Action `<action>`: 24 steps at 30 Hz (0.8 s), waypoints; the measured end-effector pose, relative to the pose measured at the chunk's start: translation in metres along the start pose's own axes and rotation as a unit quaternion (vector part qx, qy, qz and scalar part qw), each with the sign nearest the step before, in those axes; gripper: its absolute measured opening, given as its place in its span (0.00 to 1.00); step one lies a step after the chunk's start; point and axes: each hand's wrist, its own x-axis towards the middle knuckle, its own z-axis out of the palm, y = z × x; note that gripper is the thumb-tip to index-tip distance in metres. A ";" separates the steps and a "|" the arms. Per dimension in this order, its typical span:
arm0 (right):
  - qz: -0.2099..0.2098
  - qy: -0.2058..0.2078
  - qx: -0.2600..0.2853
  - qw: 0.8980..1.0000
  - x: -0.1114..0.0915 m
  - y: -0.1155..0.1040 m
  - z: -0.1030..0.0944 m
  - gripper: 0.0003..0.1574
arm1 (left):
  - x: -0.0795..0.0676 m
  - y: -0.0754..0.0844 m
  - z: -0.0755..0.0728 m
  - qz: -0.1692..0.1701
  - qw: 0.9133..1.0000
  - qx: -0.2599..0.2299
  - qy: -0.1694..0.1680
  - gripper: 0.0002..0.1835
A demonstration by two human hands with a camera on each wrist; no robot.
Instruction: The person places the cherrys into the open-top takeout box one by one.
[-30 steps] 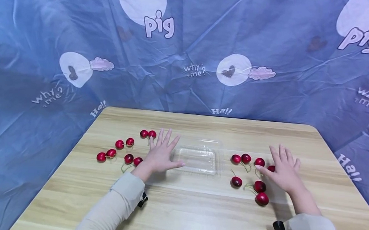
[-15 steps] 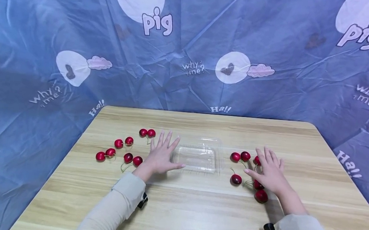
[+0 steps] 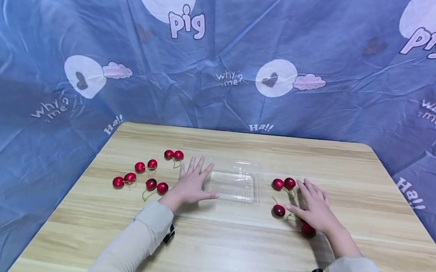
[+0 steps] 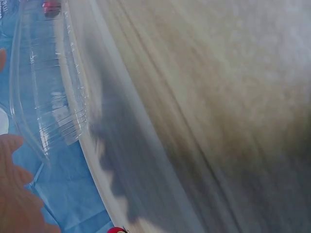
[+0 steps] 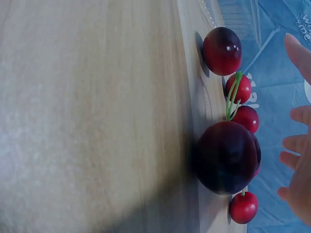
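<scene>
My left hand [image 3: 188,187] hovers with fingers spread at the left side of a clear plastic box [image 3: 233,187], its thumb reaching along the near edge. In the left wrist view the fingers [image 4: 17,187] stand apart from the box, holding nothing. Over the right group of red cherries, my right hand [image 3: 317,210] has its fingers extended and covers some of the fruit. A lone cherry [image 3: 278,210] lies by its thumb, and a stemmed pair [image 3: 289,184] sits past it. The right wrist view has a dark cherry [image 5: 226,158] in front of the uncurled fingers [image 5: 294,143].
Several cherry pairs lie on the table's left, among them a near pair [image 3: 151,184], a far pair [image 3: 178,155] and a leftmost pair [image 3: 118,182]. The wooden table [image 3: 213,246] ends at a blue printed cloth [image 3: 220,102] hung behind and at both sides.
My right hand has moved left and lower, from the right edge of its cherry group to over it. The left hand stays in place beside the box.
</scene>
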 end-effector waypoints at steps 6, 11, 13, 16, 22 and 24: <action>-0.011 -0.012 0.005 1.000 -0.001 0.000 0.001 0.50 | 0.003 0.001 -0.001 0.011 1.000 -0.007 -0.009 0.50; -0.015 -0.012 0.027 0.999 -0.001 0.000 0.000 0.47 | 0.007 0.001 0.000 0.021 1.000 -0.002 -0.012 0.51; -0.012 -0.016 0.042 0.999 -0.002 0.000 -0.001 0.46 | 0.008 0.001 0.000 0.022 1.000 -0.003 -0.015 0.51; -0.008 -0.019 0.059 0.998 -0.002 0.000 -0.001 0.43 | 0.009 0.001 0.001 0.023 1.000 -0.003 -0.016 0.51; -0.007 -0.029 0.084 0.996 -0.002 0.001 -0.004 0.39 | 0.010 0.001 0.000 0.029 0.999 -0.006 -0.016 0.51; -0.007 -0.034 0.096 0.995 -0.002 0.001 -0.005 0.39 | 0.010 0.001 0.000 0.030 0.999 -0.008 -0.017 0.51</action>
